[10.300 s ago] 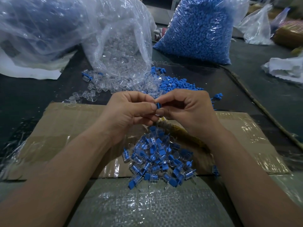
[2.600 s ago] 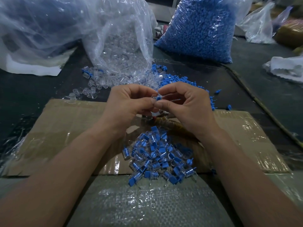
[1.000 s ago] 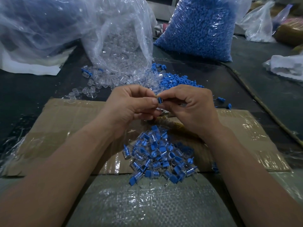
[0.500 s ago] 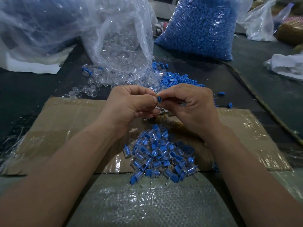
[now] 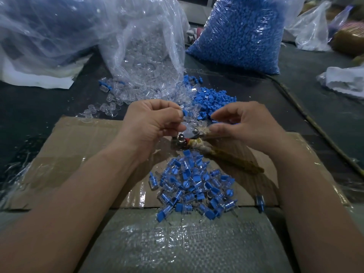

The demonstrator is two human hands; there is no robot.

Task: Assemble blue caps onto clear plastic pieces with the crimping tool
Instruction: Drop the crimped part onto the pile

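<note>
Blue cap [image 5: 185, 112] sits on a clear plastic piece [image 5: 188, 121], pinched in your left hand [image 5: 153, 125] just above the crimping tool [image 5: 189, 137] on the cardboard [image 5: 78, 146]. Right hand [image 5: 248, 125]: fingers loosely curled by the tool handle; can't tell if gripping. Risk: cap prob. not seated yet, so a tilt = crooked crimp.

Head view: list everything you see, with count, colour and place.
Cap bag: one, blue, back right.
Clear-piece bag: one, clear, back centre, open.
Big bag: one, clear, back left.
Cardboard: one, brown, centre of table.
Loose clear pieces: many, clear, by the open bag.
Loose caps: many, blue, beyond hands.
Finished pieces: pile, blue and clear, cardboard's near edge.
Crimping tool: one, metal, tan handles, under hands.
Left hand: one, pinches a capped piece.
Right hand: one, loosely curled, nothing seen held.
</note>
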